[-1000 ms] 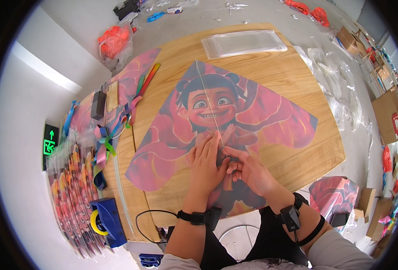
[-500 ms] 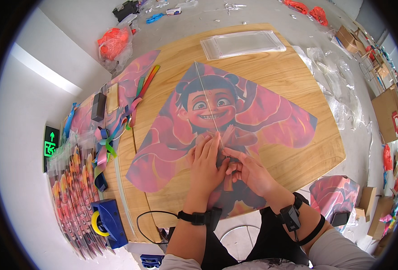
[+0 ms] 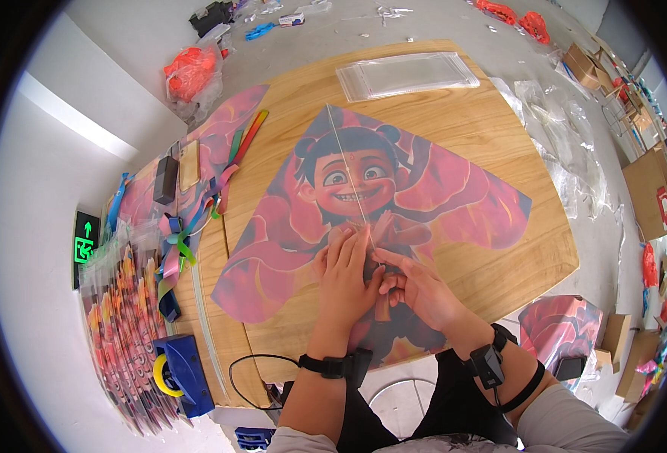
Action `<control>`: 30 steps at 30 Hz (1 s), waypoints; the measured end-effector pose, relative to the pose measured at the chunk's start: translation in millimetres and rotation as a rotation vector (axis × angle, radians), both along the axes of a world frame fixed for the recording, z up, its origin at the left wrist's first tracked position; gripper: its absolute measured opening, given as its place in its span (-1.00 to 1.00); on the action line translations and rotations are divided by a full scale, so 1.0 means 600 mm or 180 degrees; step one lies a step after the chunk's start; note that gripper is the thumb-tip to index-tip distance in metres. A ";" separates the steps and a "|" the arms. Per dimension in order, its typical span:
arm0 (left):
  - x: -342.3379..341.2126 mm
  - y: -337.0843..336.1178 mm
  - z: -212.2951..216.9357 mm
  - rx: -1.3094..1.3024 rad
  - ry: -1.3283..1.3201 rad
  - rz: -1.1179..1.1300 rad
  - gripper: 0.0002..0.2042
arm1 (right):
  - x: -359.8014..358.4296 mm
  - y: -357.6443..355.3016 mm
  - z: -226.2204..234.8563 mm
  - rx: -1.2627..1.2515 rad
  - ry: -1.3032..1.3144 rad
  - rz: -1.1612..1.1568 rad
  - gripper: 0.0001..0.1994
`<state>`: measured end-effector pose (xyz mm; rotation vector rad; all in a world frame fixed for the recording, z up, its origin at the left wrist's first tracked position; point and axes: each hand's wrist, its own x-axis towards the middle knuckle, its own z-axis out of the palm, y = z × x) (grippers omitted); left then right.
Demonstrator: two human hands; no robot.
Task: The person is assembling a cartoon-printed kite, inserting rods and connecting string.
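A kite sheet (image 3: 454, 181) printed with a cartoon figure in red and pink lies flat on the wooden table (image 3: 530, 264). From its top corner a thin pale rod (image 3: 346, 162) runs down the middle to my hands. My left hand (image 3: 346, 268) rests on the sheet beside the rod's lower part, fingers stretched out flat. Close against it is my right hand (image 3: 416, 291), its index finger pointing at the rod and the other fingers curled in. Whatever those curled fingers hold, if anything, is hidden.
Clear plastic sleeves (image 3: 409, 74) lie at the table's far edge. Colored ribbons (image 3: 190, 226), a dark box (image 3: 166, 180) and a blue tape dispenser (image 3: 186, 374) line the left side, with bagged printed kites (image 3: 126, 325). Plastic wrap (image 3: 567, 143) and cardboard boxes (image 3: 650, 192) are at right.
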<state>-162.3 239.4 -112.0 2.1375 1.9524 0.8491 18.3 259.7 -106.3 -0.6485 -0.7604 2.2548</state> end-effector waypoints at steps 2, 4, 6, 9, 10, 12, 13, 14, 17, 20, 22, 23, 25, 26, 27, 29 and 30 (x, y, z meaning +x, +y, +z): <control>0.000 0.000 0.002 -0.0049 -0.0007 0.0005 -0.17 | 0.002 0.000 0.003 0.0028 -0.0032 0.0026 -0.40; 0.001 -0.001 0.003 -0.0095 -0.0064 0.0026 -0.08 | 0.003 0.000 0.007 0.0052 -0.0065 0.0051 -0.36; 0.001 -0.001 0.004 -0.0098 -0.0048 0.0020 -0.07 | 0.002 0.000 0.014 0.0166 0.0077 0.0055 -0.33; 0.001 -0.001 0.002 -0.0113 -0.0024 0.0027 -0.07 | -0.003 0.001 0.022 0.0062 0.0281 -0.0075 -0.40; 0.001 -0.002 0.002 -0.0125 -0.0015 0.0041 -0.08 | -0.005 0.001 0.022 0.0064 0.0284 -0.0076 -0.40; 0.001 -0.002 0.004 -0.0134 0.0009 0.0053 -0.09 | -0.009 0.000 0.019 -0.0060 0.0398 -0.0124 -0.37; 0.001 -0.002 0.004 -0.0146 0.0031 0.0066 -0.11 | -0.010 0.000 0.022 -0.0060 0.0401 -0.0126 -0.37; 0.001 -0.002 0.005 -0.0146 0.0035 0.0065 -0.11 | -0.011 0.001 0.026 -0.0093 0.0444 -0.0108 -0.35; 0.005 0.000 0.002 -0.0078 -0.0053 0.0070 -0.18 | -0.011 0.003 0.029 -0.0116 0.0501 -0.0113 -0.32; 0.003 -0.002 0.007 -0.0074 0.0061 0.0075 -0.29 | -0.012 0.000 0.034 -0.0196 0.0714 -0.0148 -0.29; 0.000 -0.003 0.003 -0.0019 0.0266 -0.0017 -0.44 | -0.013 0.000 0.033 -0.0303 0.0904 -0.0159 -0.27; -0.001 -0.003 0.001 -0.0019 0.0270 -0.0011 -0.44 | -0.014 0.000 0.034 -0.0273 0.0992 -0.0162 -0.27; 0.000 -0.002 -0.003 0.0131 0.0196 -0.0055 -0.54 | -0.014 0.001 0.035 -0.0248 0.1068 -0.0169 -0.26; 0.001 -0.002 -0.003 0.0129 0.0192 -0.0053 -0.54 | -0.014 0.003 0.037 -0.0312 0.1151 -0.0223 -0.27; 0.002 -0.001 0.001 0.0122 0.0167 -0.0048 -0.55 | -0.014 0.004 0.040 -0.0378 0.1240 -0.0275 -0.28; 0.002 -0.002 0.002 0.0113 0.0145 -0.0042 -0.56 | -0.015 0.005 0.044 -0.0395 0.1322 -0.0269 -0.30; 0.000 -0.002 0.000 0.0075 0.0158 -0.0051 -0.55 | -0.016 0.006 0.045 -0.0404 0.1406 -0.0267 -0.31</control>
